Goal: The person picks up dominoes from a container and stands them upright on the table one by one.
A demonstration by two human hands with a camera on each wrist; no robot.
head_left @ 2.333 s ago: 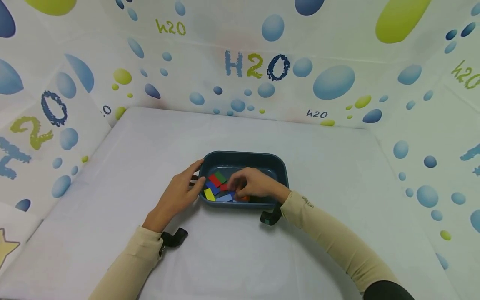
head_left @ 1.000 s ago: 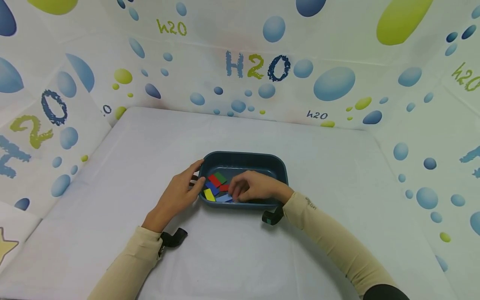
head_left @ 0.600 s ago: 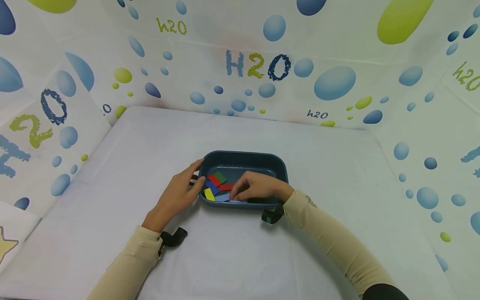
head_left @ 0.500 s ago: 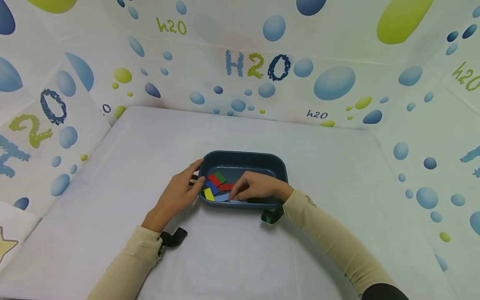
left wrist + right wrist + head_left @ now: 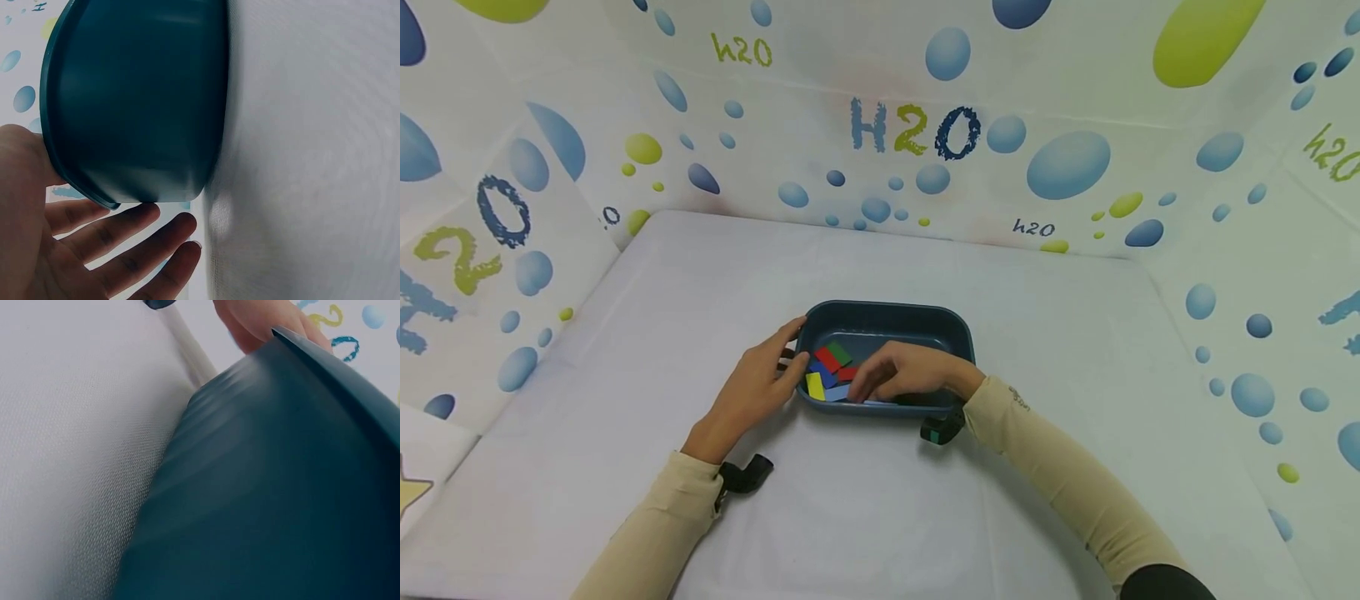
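Observation:
In the head view a dark teal rectangular tray (image 5: 887, 312) with rounded corners holds several small flat rectangular pieces, gathered at its left end: a yellow piece (image 5: 815, 387), red piece (image 5: 827, 359), green piece (image 5: 839, 353), blue piece (image 5: 827, 377) and light blue piece (image 5: 837, 393). My left hand (image 5: 758, 390) is at the tray's left end, thumb over the rim, its spread fingers (image 5: 140, 259) by the outer wall. Over the pieces my right hand (image 5: 913, 370) reaches down inside with bent fingers, fingertips right at the light blue pieces; I cannot tell whether it pinches one.
The tray stands on a white cloth-covered table (image 5: 865, 508). Behind and beside it rise white sheets (image 5: 880, 75) printed with H2O lettering and coloured drops. A black wrist camera (image 5: 747, 475) is strapped to the left wrist, another wrist camera (image 5: 942, 429) to the right.
My right hand has moved slightly left and down among the pieces, and a light blue piece has shifted left. An orange piece seen earlier is now hidden. The left hand stays at the tray's end.

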